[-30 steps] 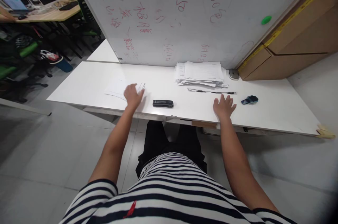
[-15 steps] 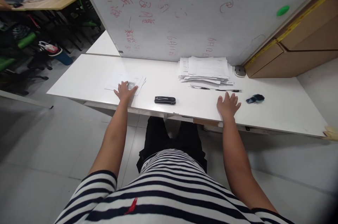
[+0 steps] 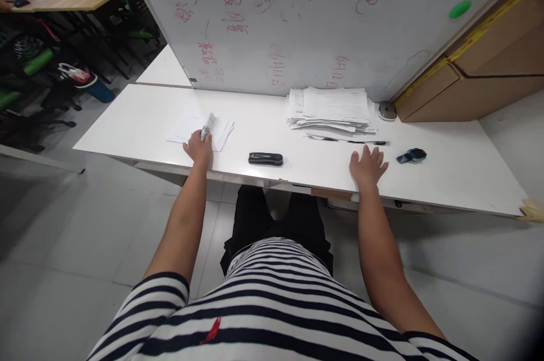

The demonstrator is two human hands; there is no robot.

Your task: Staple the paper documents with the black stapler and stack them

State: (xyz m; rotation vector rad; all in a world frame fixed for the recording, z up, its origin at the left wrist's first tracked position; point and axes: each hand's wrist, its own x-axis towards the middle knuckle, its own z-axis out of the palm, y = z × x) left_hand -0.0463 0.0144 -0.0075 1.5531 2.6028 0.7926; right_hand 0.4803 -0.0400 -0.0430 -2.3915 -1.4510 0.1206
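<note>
My left hand is closed on a sheet of paper with a grey printed patch, whose edge is curled up off the loose papers on the white table. The fingertips are partly hidden behind the sheet. Resting flat by the front edge is my right hand, fingers spread, holding nothing. Between the two hands lies a black stapler. Just beyond my right hand is a thin dark pen-like stick. A small dark blue object, possibly a strapped watch, sits to its right.
A thick stack of printed papers lies at the back of the table, beside a grey mouse-shaped item. The whiteboard with red writing stands behind. Cardboard boxes are stacked at the back right.
My left hand has gone from spread flat over the papers to closed, and a sheet is now bent upward in it. My right hand stays where it was.
</note>
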